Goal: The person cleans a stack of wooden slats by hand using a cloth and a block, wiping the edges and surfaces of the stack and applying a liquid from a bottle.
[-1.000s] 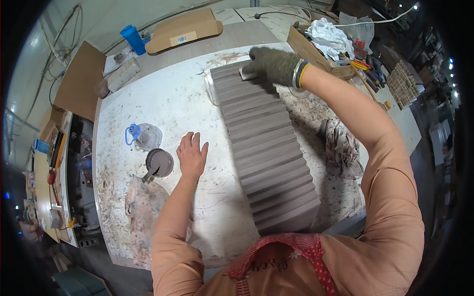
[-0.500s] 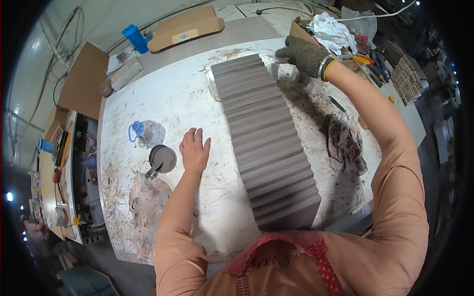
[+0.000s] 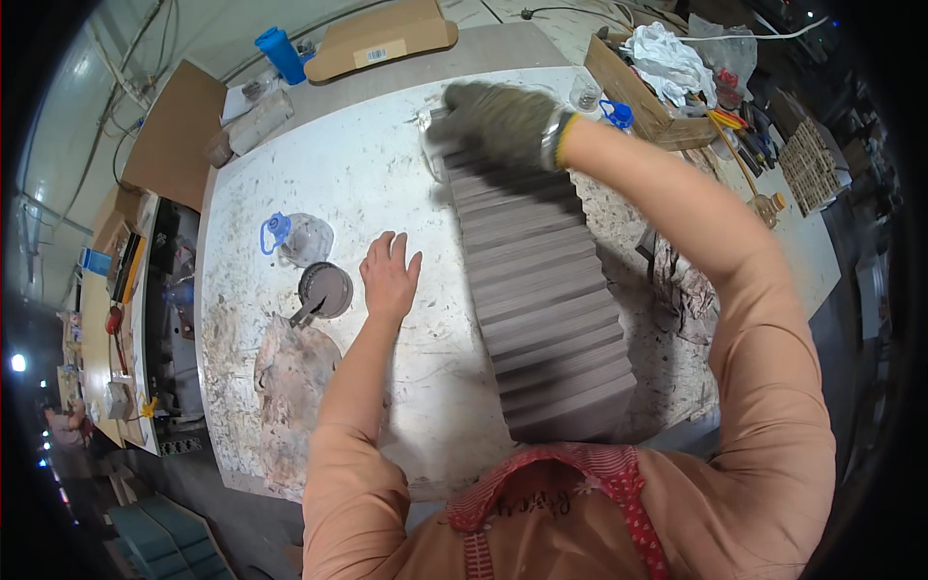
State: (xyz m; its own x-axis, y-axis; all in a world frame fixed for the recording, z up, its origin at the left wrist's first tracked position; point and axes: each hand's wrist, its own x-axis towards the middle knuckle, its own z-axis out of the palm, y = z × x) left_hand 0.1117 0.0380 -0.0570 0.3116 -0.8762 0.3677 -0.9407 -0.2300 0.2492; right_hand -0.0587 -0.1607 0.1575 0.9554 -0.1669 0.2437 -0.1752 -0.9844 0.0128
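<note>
A long panel with stepped ridges in grey-brown streaks (image 3: 546, 300) lies on the white worktable, running away from me. My right hand (image 3: 503, 124), in a dark knitted glove, is over its far end. Motion smears the gloved fingers, so whether they hold anything is hidden. Bare and palm down, my left hand (image 3: 391, 275) rests on the tabletop left of the panel with its fingers apart. Beside it stands a round tub of grey-brown paste (image 3: 329, 288) with a dark-handled tool (image 3: 307, 311) leaning in it. A clear cut-off jug with a blue handle (image 3: 307, 240) sits just behind.
A stained cloth (image 3: 290, 401) lies at the near left of the worktable (image 3: 425, 367). Right of the panel is a crumpled dirty rag (image 3: 686, 295). A wooden box (image 3: 628, 87) with white plastic and tools stands far right. A flattened cardboard box (image 3: 382, 39) and blue cup (image 3: 280, 55) are behind.
My gloved right hand has swept left from beyond the panel's far right corner to over its far end. My left hand stays on the table. The view has shifted slightly.
</note>
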